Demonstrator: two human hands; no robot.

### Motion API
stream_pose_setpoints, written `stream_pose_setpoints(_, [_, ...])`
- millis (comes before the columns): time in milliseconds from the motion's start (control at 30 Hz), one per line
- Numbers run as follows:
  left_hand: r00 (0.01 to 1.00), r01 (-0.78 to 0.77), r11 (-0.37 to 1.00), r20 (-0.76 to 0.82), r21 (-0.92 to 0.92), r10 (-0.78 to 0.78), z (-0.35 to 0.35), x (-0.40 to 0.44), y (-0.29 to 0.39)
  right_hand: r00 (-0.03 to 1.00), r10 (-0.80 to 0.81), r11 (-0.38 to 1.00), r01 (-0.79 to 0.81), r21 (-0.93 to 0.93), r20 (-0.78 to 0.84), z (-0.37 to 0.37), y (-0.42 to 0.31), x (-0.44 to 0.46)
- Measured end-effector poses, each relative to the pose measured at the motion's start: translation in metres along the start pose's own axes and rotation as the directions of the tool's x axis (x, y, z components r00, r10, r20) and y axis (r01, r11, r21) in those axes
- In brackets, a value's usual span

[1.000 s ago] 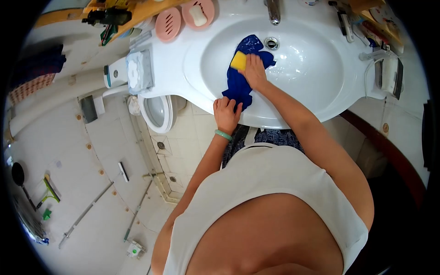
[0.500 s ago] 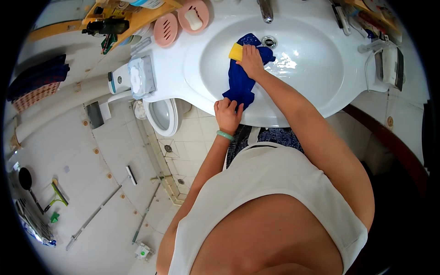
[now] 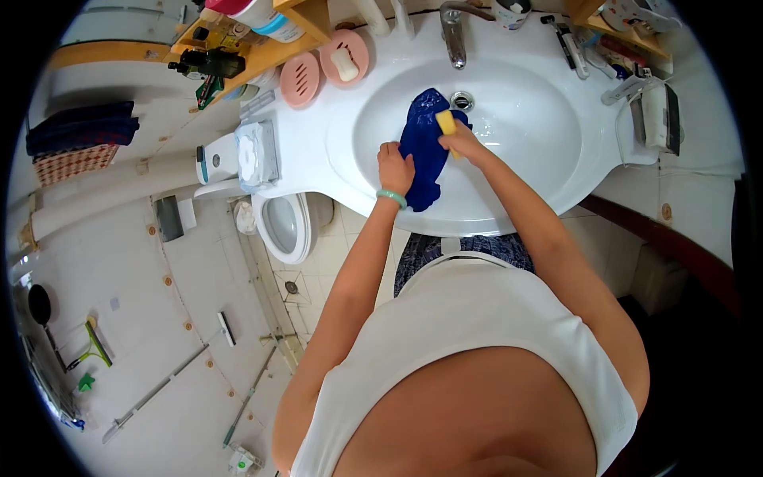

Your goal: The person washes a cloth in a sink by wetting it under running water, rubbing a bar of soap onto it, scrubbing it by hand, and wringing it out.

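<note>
A wet, shiny blue cloth-like piece (image 3: 427, 155) lies stretched down the left part of the white sink basin (image 3: 540, 159). Its lower end reaches toward the front rim. My left hand (image 3: 395, 167), with a green bangle at the wrist, is closed at the cloth's left edge, thumb against the blue. My right hand (image 3: 462, 141) grips a yellow sponge-like block (image 3: 446, 122), tilted up on its edge over the cloth's upper right side. Part of the block is hidden by the fingers. The metal drain (image 3: 462, 101) shows just above it.
A chrome faucet (image 3: 453, 36) stands behind the basin. Pink soap dishes (image 3: 300, 79), one with white soap, sit at the back left. Razors (image 3: 566, 48) lie at the back right. A wooden shelf (image 3: 294, 48) overhangs the left corner. The toilet (image 3: 284, 226) is below left.
My left hand has moved up from the cloth's lower end to its left edge. The yellow block has shifted right and tipped onto its edge. The cloth lies more spread out; the view has shifted.
</note>
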State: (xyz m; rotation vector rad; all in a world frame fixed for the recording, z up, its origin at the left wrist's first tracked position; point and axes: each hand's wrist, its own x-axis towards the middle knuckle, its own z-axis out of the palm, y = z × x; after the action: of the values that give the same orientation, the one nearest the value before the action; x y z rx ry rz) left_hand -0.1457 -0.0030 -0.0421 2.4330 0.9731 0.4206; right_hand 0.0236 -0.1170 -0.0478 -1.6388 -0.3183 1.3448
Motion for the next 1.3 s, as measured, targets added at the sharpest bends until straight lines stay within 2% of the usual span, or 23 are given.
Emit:
stream_pose_setpoints(33, [0.992,0.114,0.993,0.048,-0.005,-0.114,0.031,0.015,-0.010,0.994,0.052,0.980,-0.068,0.188,0.092,-0.013,-0.002,-0.017])
stream_pose_setpoints(200, [0.947,0.280,0.960,0.162,0.017,-0.279,0.051,0.045,-0.003,0.993,0.088,0.879,-0.113,0.464,0.075,-0.034,0.005,-0.079])
stream_pose_setpoints(267, [0.797,0.544,0.833,0.369,-0.099,-0.477,0.061,0.058,-0.003,0.994,0.101,0.874,-0.113,0.472,0.051,-0.047,0.009,-0.095])
stream_pose_setpoints(333, [0.843,0.495,0.865,0.286,-0.082,-0.455,0.059,0.059,0.004,0.993,0.111,0.855,-0.114,0.506,0.036,-0.050,0.014,-0.102])
stream_pose_setpoints(400, [0.736,0.592,0.768,0.553,-0.244,-0.391,0.041,0.062,0.005,0.994,0.108,0.853,-0.103,0.512,0.019,-0.048,0.016,-0.105])
stream_pose_setpoints(433, [0.842,0.506,0.632,0.497,-0.587,-0.212,0.102,0.057,-0.046,0.994,0.107,0.851,-0.098,0.516,0.012,-0.049,0.019,-0.103])
stream_pose_setpoints(467, [0.841,0.505,0.634,0.499,-0.586,-0.209,0.095,0.055,-0.038,0.995,0.094,0.868,-0.100,0.487,0.037,-0.048,0.021,-0.100])
stream_pose_setpoints(500, [0.736,0.666,0.126,0.618,-0.736,-0.277,0.076,0.048,-0.022,0.994,0.084,0.885,-0.104,0.454,0.066,-0.046,0.023,-0.095])
stream_pose_setpoints(533, [0.618,0.628,-0.418,0.747,-0.656,-0.245,0.059,0.043,-0.004,0.995,0.084,0.883,-0.102,0.459,0.059,-0.044,0.024,-0.092])
stream_pose_setpoints(567, [0.555,0.648,-0.537,0.818,-0.540,-0.153,0.047,0.040,0.006,0.995,0.086,0.909,-0.098,0.406,0.049,-0.041,0.023,-0.088])
stream_pose_setpoints(633, [0.518,0.682,-0.543,0.848,-0.490,-0.115,0.036,0.026,0.019,0.995,0.089,0.933,-0.098,0.348,0.041,-0.032,0.020,-0.078])
stream_pose_setpoints(700, [0.489,0.725,-0.590,0.869,-0.355,0.077,0.036,0.022,0.017,0.977,0.077,0.996,-0.067,0.059,-0.198,-0.019,0.017,-0.068])
stream_pose_setpoints(733, [0.520,0.728,-0.544,0.853,-0.419,0.039,0.029,0.010,0.031,0.978,0.077,0.996,-0.068,0.054,-0.192,-0.007,0.007,-0.073])
stream_pose_setpoints(767, [0.528,0.711,-0.578,0.847,-0.400,0.063,0.022,0.001,0.046,0.919,-0.219,0.941,0.110,-0.321,-0.327,0.005,-0.002,-0.081])
stream_pose_setpoints(800, [0.540,0.691,-0.613,0.838,-0.383,0.084,0.015,-0.004,0.056,0.787,-0.524,0.718,0.202,-0.667,-0.326,0.014,-0.013,-0.089])
stream_pose_setpoints(867, [0.545,0.690,-0.642,0.824,-0.335,0.155,0.021,-0.009,0.054,0.836,-0.456,0.774,0.204,-0.600,-0.305,0.021,-0.023,-0.096])
stream_pose_setpoints(933, [0.575,0.648,-0.661,0.812,-0.378,0.100,0.016,-0.015,0.066,0.686,-0.713,0.460,0.306,-0.833,-0.142,0.035,-0.026,-0.098])
stream_pose_setpoints(1000, [0.650,0.620,-0.688,0.737,-0.376,0.184,0.014,-0.019,0.067,0.759,-0.640,0.450,0.248,-0.858,-0.116,0.043,-0.029,-0.095])
stream_pose_setpoints(1067, [0.715,0.596,-0.713,0.649,-0.370,0.261,0.010,-0.019,0.070,0.613,-0.779,0.354,0.262,-0.898,-0.128,0.042,-0.032,-0.081])
stream_pose_setpoints(1100, [0.693,0.567,-0.750,0.690,-0.341,0.210,0.000,-0.018,0.081,0.726,-0.645,0.491,0.158,-0.856,-0.236,0.033,-0.042,-0.064])
stream_pose_setpoints(1200, [0.659,0.560,-0.761,0.733,-0.327,0.169,-0.001,-0.021,0.082,0.759,-0.617,0.515,0.189,-0.836,-0.208,0.023,-0.039,-0.051])
stream_pose_setpoints(1267, [0.836,0.473,-0.875,0.262,0.103,0.483,0.041,-0.025,0.054,0.774,-0.599,0.521,0.184,-0.834,-0.204,0.025,-0.042,-0.058])
stream_pose_setpoints(1300, [0.834,0.479,-0.871,0.255,0.104,0.489,0.029,-0.022,0.063,0.731,-0.679,0.419,0.310,-0.854,-0.068,0.030,-0.037,-0.071])
